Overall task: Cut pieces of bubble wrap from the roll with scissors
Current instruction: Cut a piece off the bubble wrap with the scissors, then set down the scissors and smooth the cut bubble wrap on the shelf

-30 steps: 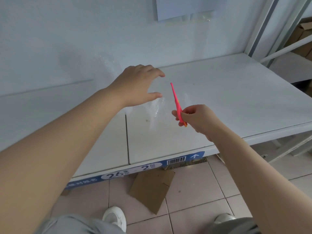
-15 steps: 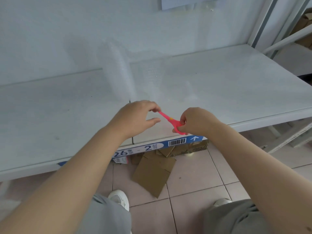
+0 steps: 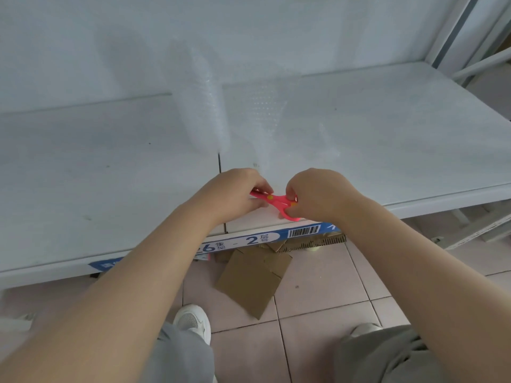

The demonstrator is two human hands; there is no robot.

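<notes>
Bubble wrap (image 3: pixel 262 111) trails forward over the white shelf (image 3: pixel 387 134) to the left hand (image 3: pixel 232 194), which pinches its near edge with fingers curled over the blades of pink scissors (image 3: pixel 279 201); the right hand (image 3: pixel 318 194) grips their handles. The upright roll (image 3: pixel 199 100) stands farther back. Below, a blue-and-white label (image 3: pixel 257 240) reads "26 - 2" beside a barcode, above flat cardboard (image 3: pixel 251 280).

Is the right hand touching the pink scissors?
Touching. The head view shows the right hand gripping the pink scissors at the handle end, with its fingers curled round the loops and no gap between them.
</notes>
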